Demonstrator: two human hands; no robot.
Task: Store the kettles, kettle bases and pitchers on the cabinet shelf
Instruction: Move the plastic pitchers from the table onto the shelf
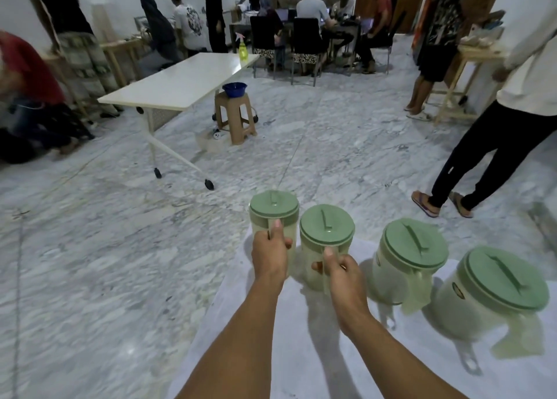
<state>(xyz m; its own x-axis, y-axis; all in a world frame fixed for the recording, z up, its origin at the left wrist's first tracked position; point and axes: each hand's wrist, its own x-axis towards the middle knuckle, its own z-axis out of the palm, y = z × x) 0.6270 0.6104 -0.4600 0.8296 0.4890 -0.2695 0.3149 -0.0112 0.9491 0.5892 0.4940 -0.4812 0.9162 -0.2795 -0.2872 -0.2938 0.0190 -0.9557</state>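
- Marble flooring (pixel 120 263) fills the room beyond a pale white tabletop (pixel 271 353) on which four translucent pitchers with green lids are ranged in a row running from far-left to near-right.
- The left hand (pixel 269 254) is closed around the handle of the far pitcher (pixel 273 215); the right hand (pixel 340 273) is wrapped round the handle of the second pitcher (pixel 327 239) — both grips look firm, thumbs pressed on top.
- Both held pitchers stand upright, long axes vertical, handles turned toward the person and spouts facing away; they are just beside one another, almost touching.
- Two pitchers are left untouched: the third pitcher (pixel 410 257) and the nearest pitcher (pixel 497 293), both to the right of the right hand, handles likewise pointed toward the person.
- No cabinet shelf is in view (it presumably lies elsewhere), so the coming move is judged to be a straight lift — each pitcher kept vertical and clear of its neighbour.
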